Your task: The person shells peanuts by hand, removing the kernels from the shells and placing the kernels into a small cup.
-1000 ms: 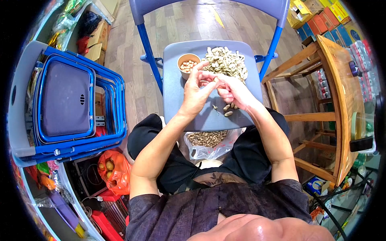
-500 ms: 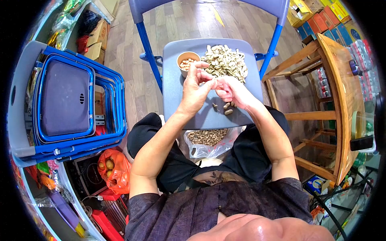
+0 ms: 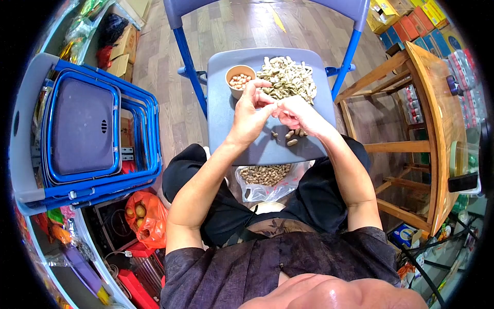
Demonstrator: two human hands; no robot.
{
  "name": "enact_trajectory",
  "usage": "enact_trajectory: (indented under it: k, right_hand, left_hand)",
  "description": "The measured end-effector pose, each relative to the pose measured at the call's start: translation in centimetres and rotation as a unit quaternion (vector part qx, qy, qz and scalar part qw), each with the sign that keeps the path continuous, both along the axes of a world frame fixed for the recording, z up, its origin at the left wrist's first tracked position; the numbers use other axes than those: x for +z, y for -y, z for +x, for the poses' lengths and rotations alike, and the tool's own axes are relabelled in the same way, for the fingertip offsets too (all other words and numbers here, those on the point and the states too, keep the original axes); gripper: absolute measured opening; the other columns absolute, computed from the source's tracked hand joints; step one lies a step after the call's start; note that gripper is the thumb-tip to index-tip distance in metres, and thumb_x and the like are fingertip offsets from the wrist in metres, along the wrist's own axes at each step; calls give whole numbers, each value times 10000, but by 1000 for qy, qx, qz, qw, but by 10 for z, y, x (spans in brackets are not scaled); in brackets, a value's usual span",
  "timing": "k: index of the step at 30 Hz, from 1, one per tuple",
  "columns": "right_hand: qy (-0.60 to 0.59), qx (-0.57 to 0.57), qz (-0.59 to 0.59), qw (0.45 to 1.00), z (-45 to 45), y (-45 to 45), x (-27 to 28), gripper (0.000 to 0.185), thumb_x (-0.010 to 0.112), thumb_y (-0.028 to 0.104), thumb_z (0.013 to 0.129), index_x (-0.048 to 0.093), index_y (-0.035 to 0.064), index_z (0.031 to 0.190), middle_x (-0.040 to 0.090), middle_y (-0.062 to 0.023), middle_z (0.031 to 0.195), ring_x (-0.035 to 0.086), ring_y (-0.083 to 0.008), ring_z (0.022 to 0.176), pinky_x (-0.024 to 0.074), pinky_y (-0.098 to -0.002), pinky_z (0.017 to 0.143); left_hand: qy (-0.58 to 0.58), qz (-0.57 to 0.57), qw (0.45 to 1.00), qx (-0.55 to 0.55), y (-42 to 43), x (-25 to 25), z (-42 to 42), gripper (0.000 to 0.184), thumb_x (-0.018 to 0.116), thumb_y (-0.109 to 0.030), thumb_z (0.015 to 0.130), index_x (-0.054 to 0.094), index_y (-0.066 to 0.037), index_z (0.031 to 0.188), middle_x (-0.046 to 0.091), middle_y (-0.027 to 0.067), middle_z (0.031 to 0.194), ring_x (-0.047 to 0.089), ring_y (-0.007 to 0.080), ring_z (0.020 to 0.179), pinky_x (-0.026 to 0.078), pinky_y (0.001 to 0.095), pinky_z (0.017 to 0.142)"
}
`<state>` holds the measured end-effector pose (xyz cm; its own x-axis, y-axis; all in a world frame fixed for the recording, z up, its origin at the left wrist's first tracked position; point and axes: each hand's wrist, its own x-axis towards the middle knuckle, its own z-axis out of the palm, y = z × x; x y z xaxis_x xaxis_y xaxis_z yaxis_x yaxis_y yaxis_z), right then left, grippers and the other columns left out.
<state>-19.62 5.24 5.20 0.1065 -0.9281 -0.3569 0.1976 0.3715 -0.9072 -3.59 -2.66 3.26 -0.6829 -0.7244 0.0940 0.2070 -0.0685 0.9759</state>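
Your left hand [image 3: 248, 114] and right hand [image 3: 299, 114] meet, tip to tip; cannot tell whether pinching | Step: apparently shelling | Kernels [image 3: 240, 81] in cup [image 3: 240, 70]; shells [image 3: 289, 74] right of it; peanuts [image 3: 292, 142] nearer you, rightward | Next: seemingly calls for finely prising

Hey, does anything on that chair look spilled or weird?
Nothing stands out as spilled or broken. A bit odd: the chair seat is serving as a table, with a heap of peanut shells right on it. Some loose peanuts lie nearer the person, but the cup stands upright with nuts inside.
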Motion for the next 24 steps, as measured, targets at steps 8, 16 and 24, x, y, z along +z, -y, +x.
enact_trajectory:
  k: [8, 16, 24]
  right_hand:
    - [-27, 17, 1, 999, 3, -1, -6, 308, 502, 303, 895, 590, 41, 759, 397, 46, 550, 302, -40, 463, 218, -227, 414]
    - [-58, -23, -48, 997, 10, 0, -22, 303, 492, 280, 874, 593, 34, 732, 429, 43, 565, 310, -55, 460, 215, -239, 416]
    - [7, -30, -21, 999, 9, 2, -13, 343, 428, 323, 918, 594, 33, 841, 372, 54, 535, 267, -42, 441, 184, -221, 401]
  left_hand:
    - [17, -48, 999, 19, -9, -2, 1, 464, 612, 91, 787, 453, -56, 1198, 609, 32, 771, 587, 93, 707, 489, 244, 688]
    - [29, -55, 997, 53, -9, -5, -2, 460, 593, 110, 778, 470, -62, 1187, 598, 26, 749, 574, 84, 685, 489, 239, 671]
    - [-46, 55, 997, 13, 4, -7, 2, 461, 609, 6, 863, 418, -41, 1279, 615, 59, 895, 590, 105, 824, 483, 244, 762]
